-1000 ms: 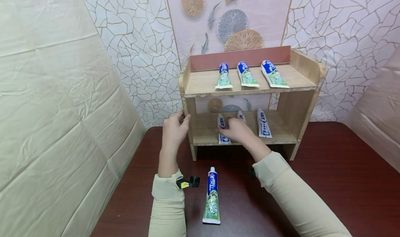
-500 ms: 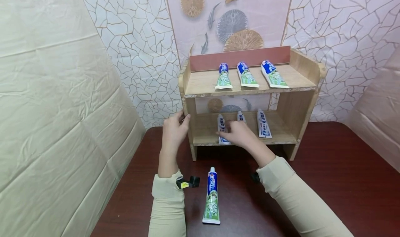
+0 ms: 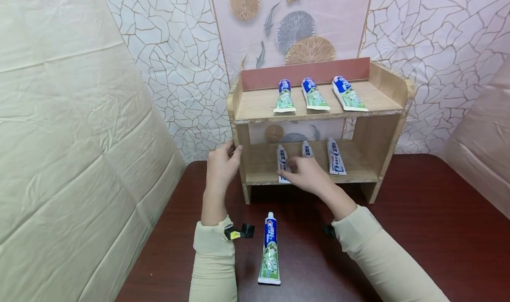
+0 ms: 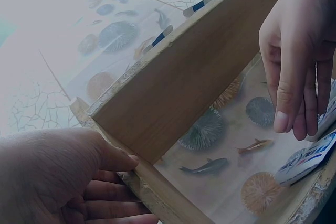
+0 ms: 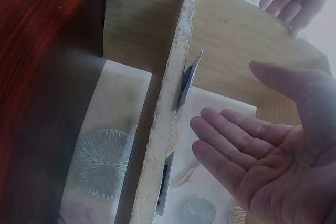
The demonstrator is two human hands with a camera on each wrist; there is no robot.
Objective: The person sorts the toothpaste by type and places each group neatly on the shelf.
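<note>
My left hand (image 3: 223, 164) holds the left side panel of the wooden shelf (image 3: 255, 109). In the left wrist view, its thumb lies on the panel edge and its fingers are on the outer side. At the lower level, my right hand (image 3: 308, 173) hovers beside the leftmost white toothpaste tube (image 3: 281, 153), partly covering it in the head view. In the right wrist view, the right hand (image 5: 257, 156) is empty, with fingers relaxed and apart from the tube (image 5: 190, 80). Two more white tubes, middle (image 3: 307, 149) and right (image 3: 336, 158), lie on the same board.
Three blue-and-green toothpaste tubes, left (image 3: 284, 97), middle (image 3: 314, 94) and right (image 3: 348, 94), lie on the top board. Another blue-and-green tube (image 3: 270, 251) lies on the dark red table (image 3: 311, 271) between the forearms. A patterned wall (image 3: 183, 71) stands behind.
My right hand has eased off the leftmost white tube and drawn slightly right and back. The tube stays on the lower board. My left hand has kept its place on the panel.
</note>
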